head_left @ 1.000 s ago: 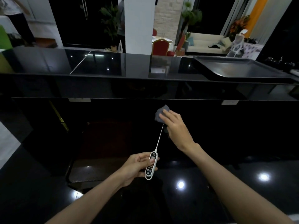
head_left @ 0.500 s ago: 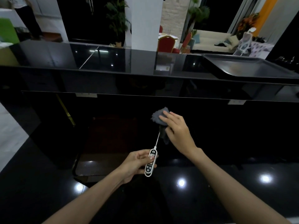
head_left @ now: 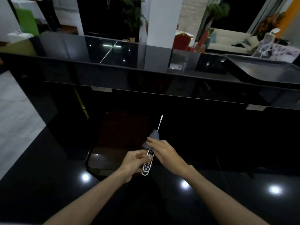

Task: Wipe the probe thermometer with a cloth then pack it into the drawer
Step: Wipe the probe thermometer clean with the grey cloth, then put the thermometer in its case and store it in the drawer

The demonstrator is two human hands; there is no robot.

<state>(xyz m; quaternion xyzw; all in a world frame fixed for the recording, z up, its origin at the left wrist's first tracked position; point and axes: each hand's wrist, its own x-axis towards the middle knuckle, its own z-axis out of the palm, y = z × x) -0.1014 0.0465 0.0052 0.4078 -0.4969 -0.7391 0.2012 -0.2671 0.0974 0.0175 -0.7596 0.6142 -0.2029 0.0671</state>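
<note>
Cloth (head_left: 153,138) slid from probe tip down to probe base since earlier frames; bare tip now exposed above it. Probe thermometer (head_left: 148,163) held mid-air above open drawer (head_left: 116,143), probe pointing away and up. Left hand (head_left: 132,165) fingers clenched round white body, thumb on face; display and buttons visible, writing unreadable. Right hand (head_left: 164,154) fingers pinching grey cloth around probe just above body. Drawer interior dark, contents indiscernible. Glossy black counter (head_left: 113,51) beyond; grey tray (head_left: 263,70) at right.
</note>
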